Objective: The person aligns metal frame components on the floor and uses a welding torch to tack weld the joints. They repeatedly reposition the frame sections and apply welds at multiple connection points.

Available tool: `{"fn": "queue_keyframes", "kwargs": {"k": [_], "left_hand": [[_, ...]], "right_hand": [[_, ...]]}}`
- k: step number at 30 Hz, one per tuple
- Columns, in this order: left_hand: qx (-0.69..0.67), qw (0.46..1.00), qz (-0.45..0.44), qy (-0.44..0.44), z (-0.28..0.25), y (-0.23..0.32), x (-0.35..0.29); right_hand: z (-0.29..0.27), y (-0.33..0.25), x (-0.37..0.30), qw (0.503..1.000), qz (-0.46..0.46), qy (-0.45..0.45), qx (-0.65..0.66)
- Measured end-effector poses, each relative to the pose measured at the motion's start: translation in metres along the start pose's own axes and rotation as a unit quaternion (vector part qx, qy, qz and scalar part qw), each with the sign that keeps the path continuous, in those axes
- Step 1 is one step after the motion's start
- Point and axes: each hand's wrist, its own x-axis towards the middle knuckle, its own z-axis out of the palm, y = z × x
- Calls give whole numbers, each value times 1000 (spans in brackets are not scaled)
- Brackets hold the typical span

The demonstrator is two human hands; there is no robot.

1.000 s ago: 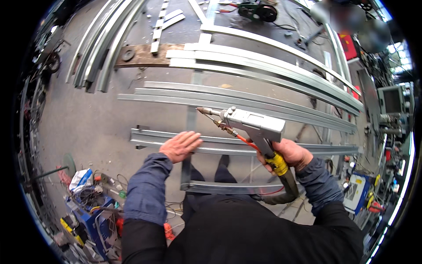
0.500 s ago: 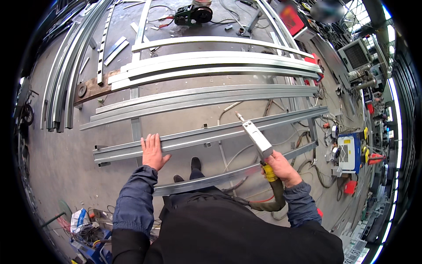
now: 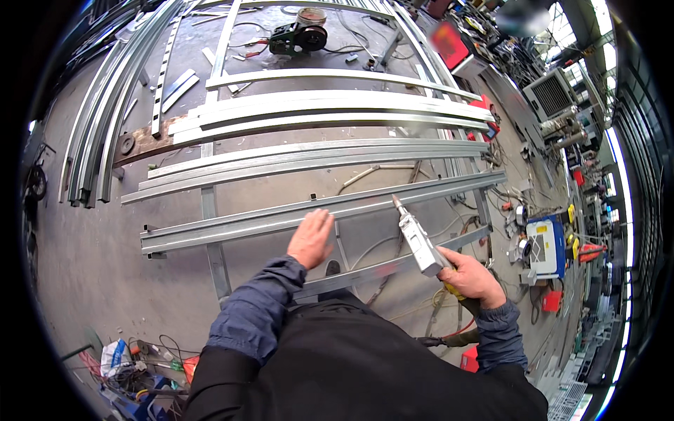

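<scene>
Black motor tool [image 3: 300, 38] w/ cables far back, blue-white machine [image 3: 546, 245] right, red box [image 3: 450, 45], maybe a case.

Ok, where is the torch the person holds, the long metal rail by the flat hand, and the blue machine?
torch [image 3: 419, 242], head view, on its white body.
metal rail [image 3: 232, 226], head view, on its top face.
blue machine [image 3: 545, 245], head view, on its front panel.

The torch [image 3: 419, 242] is a pale grey, boxy handheld tool with a thin nozzle, tilted so its tip points up and left, just above the rail [image 3: 309, 210]. Its yellow-banded grip end leads into a dark hose. The rail is a long galvanised steel channel lying flat, running left to right across cross-bars.
</scene>
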Motion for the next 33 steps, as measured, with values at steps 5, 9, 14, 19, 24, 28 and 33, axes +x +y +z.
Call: {"fn": "queue_keyframes", "kwargs": {"k": [5,9,14,19,24,28,33], "left_hand": [[16,999,-33,4,49,49,74],[46,991,-86,97,133,42,122],[144,976,-139,91,156,49,153],[62,983,-136,107,140,56,163],[46,973,-150,168,148,55,166],[44,971,-153,177,152,54,168],[47,972,-148,174,154,51,168]], "right_hand": [[-12,-16,35,998,21,-62,-3],[-16,-11,84,989,-16,-140,-40],[-14,-4,135,963,-91,-235,-97],[3,33,179,929,-180,-279,-162],[14,30,205,917,-181,-290,-206],[20,29,222,912,-193,-300,-202],[29,30,230,910,-198,-296,-215]]}}
